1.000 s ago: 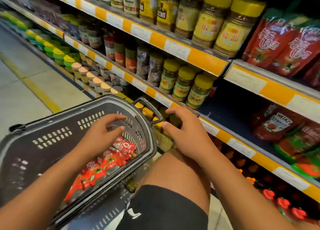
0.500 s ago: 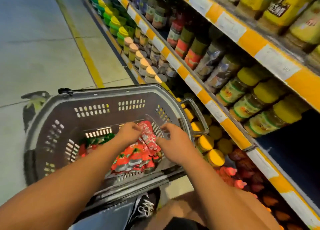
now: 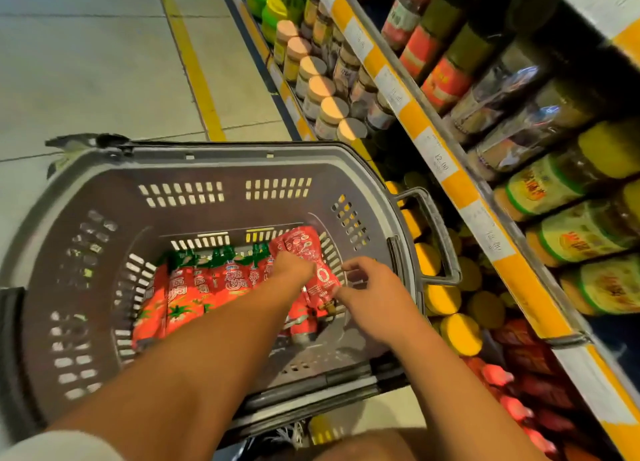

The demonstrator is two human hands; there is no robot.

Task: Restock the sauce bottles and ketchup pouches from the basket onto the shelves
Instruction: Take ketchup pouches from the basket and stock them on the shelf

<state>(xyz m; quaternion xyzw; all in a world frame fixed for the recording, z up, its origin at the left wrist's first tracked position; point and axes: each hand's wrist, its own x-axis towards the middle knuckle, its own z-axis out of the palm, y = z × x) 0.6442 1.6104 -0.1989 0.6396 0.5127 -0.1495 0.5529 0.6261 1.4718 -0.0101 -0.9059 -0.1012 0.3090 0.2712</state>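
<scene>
A grey plastic basket [image 3: 242, 152] stands on the floor beside the shelves [image 3: 446, 180]. Several red ketchup pouches [image 3: 194, 287] with green tops lie side by side on its bottom. Another red ketchup pouch [image 3: 304, 245] lies tilted against the right inner wall. My left hand [image 3: 294, 266] reaches down into the basket, its fingers curled over this tilted pouch. My right hand [image 3: 370, 287] is just right of it inside the basket. Its thumb tip touches the pouch's lower corner, and its fingers hang loosely curled with nothing in them.
The basket's side handle [image 3: 440, 232] sticks out toward the shelf. Yellow-lidded jars [image 3: 460, 332] and red-capped bottles [image 3: 498, 374] fill the low shelf right of the basket. Labelled jars [image 3: 571, 232] stand on the shelf above. A tiled floor with a yellow line [image 3: 194, 65] stretches to the left.
The view has tipped down onto the basket. Both hands went from the basket rim and shelf edge down into the basket, and my left hand has closed on the tilted pouch.
</scene>
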